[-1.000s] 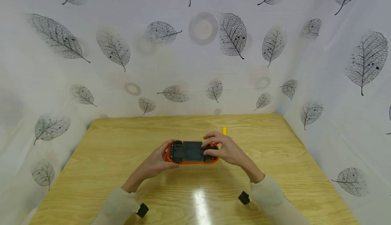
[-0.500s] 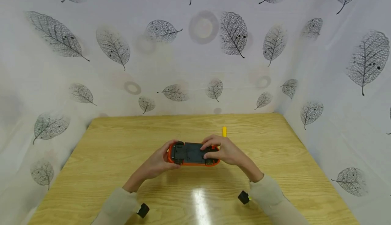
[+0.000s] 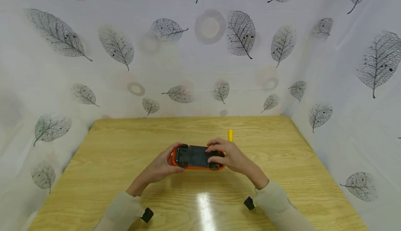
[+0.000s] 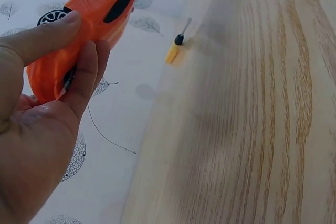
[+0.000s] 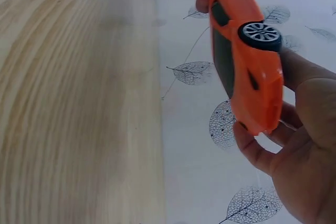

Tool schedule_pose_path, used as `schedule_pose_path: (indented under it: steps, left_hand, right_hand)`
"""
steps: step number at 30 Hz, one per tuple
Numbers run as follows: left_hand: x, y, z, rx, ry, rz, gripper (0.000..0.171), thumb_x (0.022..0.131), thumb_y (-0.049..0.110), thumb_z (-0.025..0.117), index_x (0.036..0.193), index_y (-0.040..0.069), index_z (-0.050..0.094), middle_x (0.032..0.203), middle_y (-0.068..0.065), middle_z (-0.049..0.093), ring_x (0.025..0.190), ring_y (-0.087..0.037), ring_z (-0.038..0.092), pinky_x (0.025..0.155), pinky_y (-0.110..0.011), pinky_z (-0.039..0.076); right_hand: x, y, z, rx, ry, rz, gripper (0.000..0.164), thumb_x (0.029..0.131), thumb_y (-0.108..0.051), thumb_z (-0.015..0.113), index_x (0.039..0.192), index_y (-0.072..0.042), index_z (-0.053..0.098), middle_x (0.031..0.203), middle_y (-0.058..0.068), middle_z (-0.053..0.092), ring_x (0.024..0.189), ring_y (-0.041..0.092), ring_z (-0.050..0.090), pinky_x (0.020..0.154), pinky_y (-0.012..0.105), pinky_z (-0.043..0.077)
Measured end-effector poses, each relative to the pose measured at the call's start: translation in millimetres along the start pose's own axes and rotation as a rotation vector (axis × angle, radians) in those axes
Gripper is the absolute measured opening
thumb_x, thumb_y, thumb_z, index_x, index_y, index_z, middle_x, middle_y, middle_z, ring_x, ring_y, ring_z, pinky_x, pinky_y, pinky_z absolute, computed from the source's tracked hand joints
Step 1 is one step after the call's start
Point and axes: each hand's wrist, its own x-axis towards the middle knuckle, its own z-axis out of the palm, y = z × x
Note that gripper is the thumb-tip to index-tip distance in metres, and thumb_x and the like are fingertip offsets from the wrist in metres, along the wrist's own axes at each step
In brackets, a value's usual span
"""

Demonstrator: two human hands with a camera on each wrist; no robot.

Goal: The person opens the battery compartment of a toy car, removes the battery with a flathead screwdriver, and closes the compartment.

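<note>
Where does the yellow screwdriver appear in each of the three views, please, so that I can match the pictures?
Head: the yellow screwdriver is right of centre, a little below mid-height; only yellow shows.
Left wrist: upper middle, right of the car, on the table, with its shaft pointing up the picture.
Right wrist: not in the picture.
Shared landmark: the orange toy car, visible in all three views.
</note>
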Motion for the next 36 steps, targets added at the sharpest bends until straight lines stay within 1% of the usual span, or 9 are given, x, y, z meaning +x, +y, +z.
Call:
schedule_pose_path:
  steps: [2, 5, 8, 15, 21, 24, 28, 31, 36]
  left_hand:
    - [0.2, 0.2, 0.2, -0.003, -0.001, -0.004, 0.086, 0.089, -0.007, 0.077, 0.158, -0.002, 0.026, 0.152, -0.030, 0.039, 0.126, -0.041, 0.058, 0.091, -0.033, 0.059]
    - [0.6, 0.9, 0.6, -0.001, 0.000, -0.002, 0.086, 0.088, -0.008, 0.076, 0.158, -0.001, 0.026, 0.152, -0.030, 0.039, 0.126, -0.040, 0.058, 0.090, -0.032, 0.059]
    - [1.0, 2.1, 0.8, -0.002, 0.002, 0.006, 0.086, 0.088, -0.009, 0.076, 0.157, -0.002, 0.026, 0.151, -0.030, 0.039, 0.126, -0.042, 0.057, 0.090, -0.032, 0.059]
    - [0.5, 1.7, 0.3, 0.005, 0.005, 0.015, 0.085, 0.088, -0.007, 0.077, 0.157, -0.002, 0.027, 0.151, -0.030, 0.040, 0.127, -0.042, 0.056, 0.091, -0.031, 0.058]
    - [0.4, 0.3, 0.1, -0.009, 0.008, 0.008, 0.084, 0.089, -0.007, 0.076, 0.157, -0.001, 0.027, 0.151, -0.030, 0.040, 0.126, -0.042, 0.057, 0.090, -0.031, 0.059]
    - [1.3, -1.3, 0.5, -0.016, 0.009, 0.007, 0.083, 0.089, -0.008, 0.076, 0.157, 0.000, 0.028, 0.151, -0.030, 0.040, 0.127, -0.041, 0.057, 0.091, -0.031, 0.058]
    - [2.3, -3.1, 1.3, -0.018, 0.015, 0.008, 0.083, 0.089, -0.010, 0.074, 0.157, -0.002, 0.028, 0.152, -0.030, 0.039, 0.127, -0.041, 0.057, 0.092, -0.031, 0.058]
    - [2.2, -3.8, 1.7, -0.014, 0.022, -0.001, 0.084, 0.089, -0.009, 0.074, 0.158, -0.002, 0.026, 0.152, -0.030, 0.039, 0.125, -0.040, 0.059, 0.091, -0.031, 0.058]
    - [0.8, -4.8, 2.2, -0.010, 0.039, -0.022, 0.086, 0.090, -0.005, 0.076, 0.159, -0.002, 0.024, 0.153, -0.031, 0.038, 0.120, -0.037, 0.062, 0.089, -0.030, 0.059]
  right_hand:
    - [-1, 3, 2, -0.013, 0.033, -0.049, 0.037, 0.084, -0.005, 0.084, 0.119, -0.002, 0.074, 0.124, 0.018, 0.064, 0.106, 0.027, 0.066, 0.075, 0.029, 0.058]
    - [-2, 6, 5, -0.022, 0.062, -0.085, 0.043, 0.085, -0.004, 0.083, 0.126, 0.001, 0.070, 0.125, 0.020, 0.063, 0.106, 0.027, 0.066, 0.074, 0.028, 0.057]
    - [-3, 8, 7, -0.037, 0.072, -0.094, 0.044, 0.090, -0.008, 0.080, 0.130, 0.003, 0.066, 0.127, 0.019, 0.063, 0.111, 0.027, 0.065, 0.081, 0.030, 0.058]
    - [-6, 9, 12, -0.029, 0.064, -0.073, 0.042, 0.097, -0.008, 0.072, 0.135, 0.005, 0.063, 0.134, 0.015, 0.060, 0.119, 0.028, 0.060, 0.091, 0.037, 0.057]
    - [-8, 7, 13, -0.023, 0.043, -0.038, 0.042, 0.105, -0.014, 0.062, 0.143, 0.004, 0.057, 0.142, 0.015, 0.056, 0.130, 0.030, 0.053, 0.102, 0.042, 0.051]
    - [-7, 4, 12, 0.020, 0.047, -0.025, 0.042, 0.104, -0.009, 0.062, 0.144, 0.003, 0.056, 0.143, 0.015, 0.057, 0.131, 0.031, 0.052, 0.104, 0.043, 0.050]
    - [-5, 1, 11, 0.082, 0.068, -0.008, 0.044, 0.100, 0.001, 0.065, 0.143, 0.003, 0.058, 0.142, 0.014, 0.060, 0.132, 0.031, 0.053, 0.107, 0.043, 0.048]
    - [-5, 1, 12, 0.098, 0.088, -0.014, 0.044, 0.097, 0.006, 0.066, 0.141, 0.003, 0.060, 0.139, 0.014, 0.062, 0.130, 0.032, 0.054, 0.108, 0.042, 0.048]
    - [-4, 1, 15, 0.098, 0.109, -0.023, 0.045, 0.096, 0.008, 0.066, 0.141, 0.003, 0.060, 0.137, 0.015, 0.063, 0.127, 0.032, 0.056, 0.106, 0.041, 0.049]
